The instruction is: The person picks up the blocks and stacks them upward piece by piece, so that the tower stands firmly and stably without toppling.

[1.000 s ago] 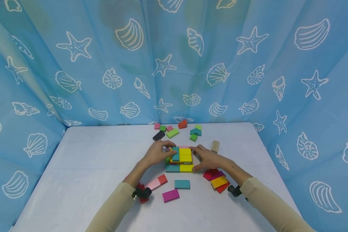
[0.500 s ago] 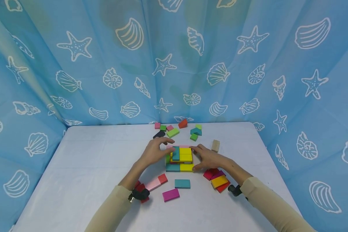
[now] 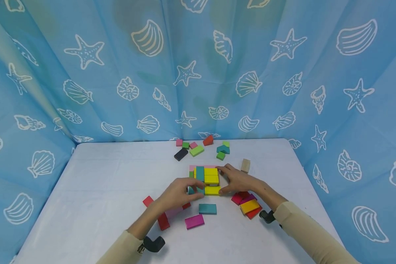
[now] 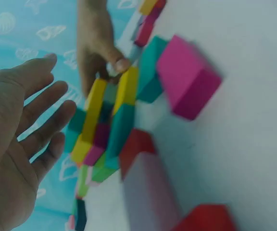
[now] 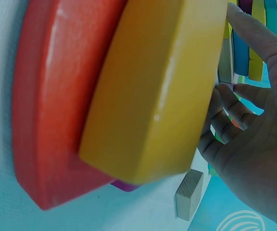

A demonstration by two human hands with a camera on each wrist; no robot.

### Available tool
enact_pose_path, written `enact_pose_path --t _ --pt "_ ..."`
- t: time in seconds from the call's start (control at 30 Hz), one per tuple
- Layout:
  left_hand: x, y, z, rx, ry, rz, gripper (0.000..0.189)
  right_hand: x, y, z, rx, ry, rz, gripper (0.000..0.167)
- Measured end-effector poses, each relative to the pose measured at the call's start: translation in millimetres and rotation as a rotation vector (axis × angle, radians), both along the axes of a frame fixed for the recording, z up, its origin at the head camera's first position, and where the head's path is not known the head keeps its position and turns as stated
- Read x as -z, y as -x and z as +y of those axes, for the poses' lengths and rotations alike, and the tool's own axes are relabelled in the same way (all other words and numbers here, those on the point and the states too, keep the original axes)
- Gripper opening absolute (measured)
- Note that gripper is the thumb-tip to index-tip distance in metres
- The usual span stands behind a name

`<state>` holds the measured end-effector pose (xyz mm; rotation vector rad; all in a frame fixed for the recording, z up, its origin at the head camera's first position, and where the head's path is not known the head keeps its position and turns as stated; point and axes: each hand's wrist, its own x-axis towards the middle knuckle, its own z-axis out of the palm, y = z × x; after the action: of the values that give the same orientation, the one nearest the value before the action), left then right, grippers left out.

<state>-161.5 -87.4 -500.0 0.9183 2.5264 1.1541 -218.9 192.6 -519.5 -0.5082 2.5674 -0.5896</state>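
Observation:
A low stack of coloured blocks stands mid-table. Yellow blocks (image 3: 211, 171) lie on its top, with a teal block (image 3: 200, 173) beside them at the left. My left hand (image 3: 178, 192) hovers at the stack's front left, partly covering a teal block (image 3: 201, 191) in the lower front row. In the left wrist view its fingers (image 4: 44, 115) are spread and hold nothing. My right hand (image 3: 239, 179) rests at the stack's right end, thumb near the yellow front block (image 3: 212, 190), fingertips at the back corner. The right wrist view shows its fingers (image 5: 227, 103) loosely bent beside the stack.
Before the stack lie a teal block (image 3: 207, 209) and a magenta block (image 3: 194, 222). A red block (image 3: 163, 221) lies near the left forearm. A pile with an orange-yellow block (image 3: 249, 206) sits by the right wrist. Behind are a black block (image 3: 181, 154), a wooden block (image 3: 245, 165) and several small ones.
My left hand has left the teal block on top of the stack and moved back toward me, to the stack's front left. The right hand has stayed in place.

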Motion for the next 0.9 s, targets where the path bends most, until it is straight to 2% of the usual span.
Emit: enact_pose_path --t 0.23,0.4,0.57,0.9 --pt "20.7 -11.6 12.8 0.090 0.123 -0.025 0.042 1.0 -0.4 -0.1 0.000 -0.002 0.008 0.102" --pt "33.9 -15.3 19.8 0.110 0.206 -0.026 0.044 2.6 -1.5 1.3 -0.012 0.006 0.022 0.102" --pt "37.2 -18.0 23.7 0.104 0.249 -0.022 0.043 3.2 -1.2 0.6 -0.005 -0.004 0.023 0.101" --pt "36.4 -18.4 28.9 0.110 0.284 -0.005 0.048 0.6 -1.6 -1.0 0.001 -0.013 0.010 0.102"
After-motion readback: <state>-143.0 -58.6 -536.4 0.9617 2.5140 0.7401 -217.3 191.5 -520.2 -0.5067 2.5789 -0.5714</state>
